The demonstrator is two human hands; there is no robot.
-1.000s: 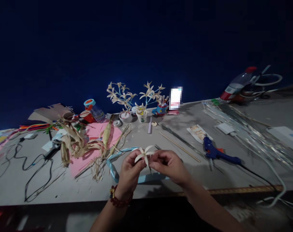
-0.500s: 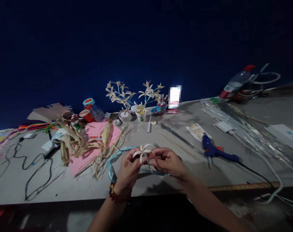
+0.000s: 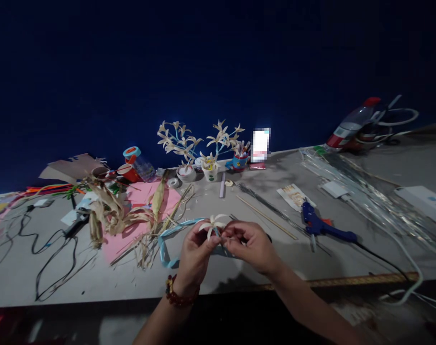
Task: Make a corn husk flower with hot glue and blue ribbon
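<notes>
A cream flower with narrow pointed petals (image 3: 212, 225), apparently made of corn husk, is held low over the front of the table. Thumb and fingers of my left hand (image 3: 194, 251) pinch it just below the petals. Close against them, my right hand (image 3: 252, 244) is closed at the flower's stem, where a bit of light blue shows; its fingertips partly hide what they grip. A strip of light blue tape (image 3: 163, 247) loops on the table to the left of my left hand and runs behind both hands.
Dried corn husks (image 3: 112, 211) lie over pink paper (image 3: 139, 191) at left. Similar flowers (image 3: 182, 139) stand in small cups at the back. To the right are a blue glue gun (image 3: 326, 227), a thin wooden stick (image 3: 266, 216), wires and a tilted bottle (image 3: 354, 124).
The flower has tilted slightly and risen a little between my fingers. The blue tape loop at left has shifted left and spread wider. Both hands remain together at the stem.
</notes>
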